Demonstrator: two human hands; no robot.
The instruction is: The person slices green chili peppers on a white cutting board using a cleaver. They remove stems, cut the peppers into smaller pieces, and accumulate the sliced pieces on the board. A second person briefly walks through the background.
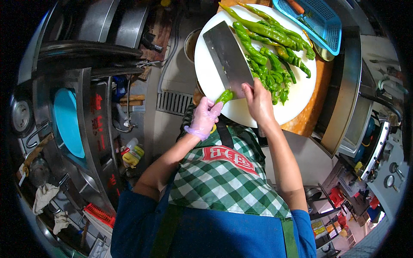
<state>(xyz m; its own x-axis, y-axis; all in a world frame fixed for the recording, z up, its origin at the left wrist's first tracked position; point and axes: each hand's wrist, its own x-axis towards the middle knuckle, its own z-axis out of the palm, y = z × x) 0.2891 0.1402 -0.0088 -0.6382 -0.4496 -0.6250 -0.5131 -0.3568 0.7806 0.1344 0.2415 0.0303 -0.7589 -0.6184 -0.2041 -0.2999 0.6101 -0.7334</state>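
Observation:
My left hand [204, 116], in a thin purple plastic glove, pinches a green pepper [225, 96] at the near left edge of a round white cutting board [293, 104]. A broad-bladed cleaver [227, 58] is in my right hand [260, 104], with the thumb against the blade near the handle. The blade lies flat-looking over the board's left part, its near corner beside the held pepper. Cut green pepper pieces [274, 72] are heaped right of the blade. Several whole long green peppers [269, 29] lie across the board's far side.
A blue plastic basket [337, 35] holding a carrot [295, 5] stands beyond the board at the right. The board rests on a brown tabletop [311, 111]. At the left are a metal sink unit [85, 113] with a turquoise basin [67, 122] and a floor drain grate [174, 102].

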